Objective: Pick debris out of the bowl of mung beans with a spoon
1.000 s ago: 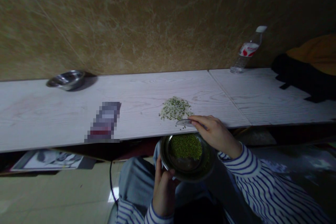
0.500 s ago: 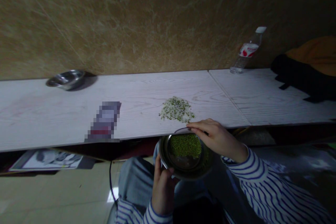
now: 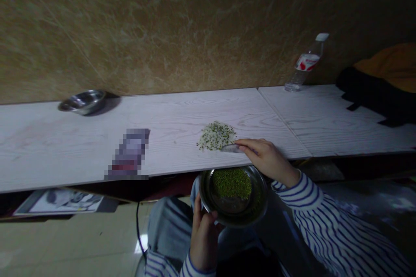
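My left hand [image 3: 205,234] grips the near left rim of a metal bowl [image 3: 260,202], with its thumb over the edge. Green mung beans [image 3: 231,183] lie in the bowl, which is tilted under the table's front edge above my lap. My right hand [image 3: 264,156] pinches a thin, greyish, flat piece with a curved edge [image 3: 230,148]; its exact kind is unclear. That piece rests at the near right side of a pile of white grains mixed with green beans [image 3: 216,135] on the tabletop.
A second metal bowl [image 3: 83,102] stands at the back left against the wall. A blurred-out flat item [image 3: 130,152] lies left of the pile. Back right are a clear plastic bottle [image 3: 305,64] and a black and orange bag-like item [image 3: 380,82]. Below the white tabletop [image 3: 169,121] is a shelf.
My right hand has moved the flat piece from the table edge over the bowl up onto the tabletop, against the pile. My left hand still holds the bowl in nearly the same place.
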Demonstrator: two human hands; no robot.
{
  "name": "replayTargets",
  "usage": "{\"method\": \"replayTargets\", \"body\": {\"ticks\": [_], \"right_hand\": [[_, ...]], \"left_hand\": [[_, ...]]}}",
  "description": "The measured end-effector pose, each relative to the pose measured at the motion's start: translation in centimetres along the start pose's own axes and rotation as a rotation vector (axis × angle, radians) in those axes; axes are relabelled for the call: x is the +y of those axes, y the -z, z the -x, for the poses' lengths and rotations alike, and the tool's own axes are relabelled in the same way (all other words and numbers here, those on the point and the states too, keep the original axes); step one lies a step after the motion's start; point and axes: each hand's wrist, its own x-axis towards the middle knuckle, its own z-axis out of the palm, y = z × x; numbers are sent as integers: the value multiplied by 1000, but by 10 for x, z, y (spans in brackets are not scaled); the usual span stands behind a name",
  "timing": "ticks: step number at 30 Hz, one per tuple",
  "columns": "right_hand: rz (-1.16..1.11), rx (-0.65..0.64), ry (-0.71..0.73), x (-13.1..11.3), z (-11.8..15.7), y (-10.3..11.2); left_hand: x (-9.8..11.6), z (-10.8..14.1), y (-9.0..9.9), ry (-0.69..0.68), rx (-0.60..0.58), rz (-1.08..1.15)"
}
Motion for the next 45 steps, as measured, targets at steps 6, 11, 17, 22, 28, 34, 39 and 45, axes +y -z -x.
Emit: {"method": "replayTargets", "body": {"ticks": [6, 11, 17, 22, 28, 34, 39, 45], "right_hand": [[-66, -4, -11, 7, -20, -5], [-70, 64, -6, 7, -23, -1], [58, 149, -72, 15, -14, 7], [111, 156, -117, 22, -9, 8], [103, 110, -87, 15, -1, 7], [107, 119, -97, 8, 11, 14], [146, 169, -140, 14, 18, 19], [151, 168, -154, 15, 28, 21]], "left_hand": [[3, 2, -3, 0, -17, 15], [4, 3, -5, 13, -14, -10], [2, 4, -4, 32, -15, 15], [2, 4, -3, 46, -4, 23], [0, 3, -4, 42, 6, 5], [1, 4, -7, 29, -14, -23], [0, 5, -7, 39, -5, -1], [0, 5, -7, 27, -9, 1]]}}
